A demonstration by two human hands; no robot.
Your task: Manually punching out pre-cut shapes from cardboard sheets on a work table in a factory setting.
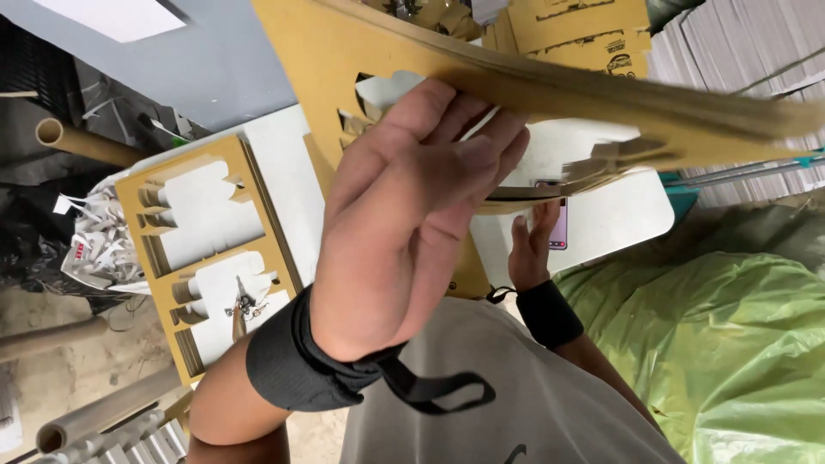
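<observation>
The left hand [404,206], a black strap around its wrist, lies flat with fingers together against the underside of a thick stack of tan die-cut cardboard sheets [550,86], whose long axis runs up-left to right just above it. The right hand [531,245], lower and partly hidden, reaches up to the stack's lower edge; its grip I cannot tell. On the white table [610,215] lies a second stack of cut-out cardboard frames [155,258], a pink phone [559,225] nearby. A green plastic sack [739,335] sits right.

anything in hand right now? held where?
Left hand presses flat under a stack of brown die-cut cardboard sheets, fingers at its cut-out edge. Right hand supports the stack's underside; its grip is hidden.
</observation>
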